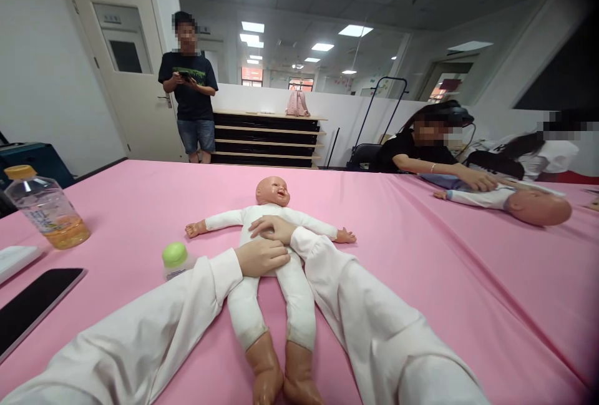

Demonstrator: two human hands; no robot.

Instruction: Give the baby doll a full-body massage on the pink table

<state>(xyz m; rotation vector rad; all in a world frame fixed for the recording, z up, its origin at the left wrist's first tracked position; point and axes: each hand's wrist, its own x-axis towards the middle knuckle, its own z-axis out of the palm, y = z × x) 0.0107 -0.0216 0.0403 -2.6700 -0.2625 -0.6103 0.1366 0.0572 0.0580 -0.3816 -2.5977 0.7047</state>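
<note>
A baby doll (299, 305) with a white cloth body and plastic head, hands and feet lies on its back, head away from me and arms spread. My left hand (262, 258) rests flat across its lower belly, fingers stretched to the right. Just above it, my right hand (274, 230) lies on the doll's belly with the fingers extended to the left. Neither hand grips anything. A small jar with a green lid (175, 255) stands to the left of the doll, partly hidden by my left sleeve.
A pink cloth (421, 280) covers the table. At left are a drink bottle (49, 211), a black phone (37, 305) and a white flat object (16, 263). Across at right, a co-worker's hand (475, 178) touches another doll (538, 205). Another person (189, 87) stands behind the table.
</note>
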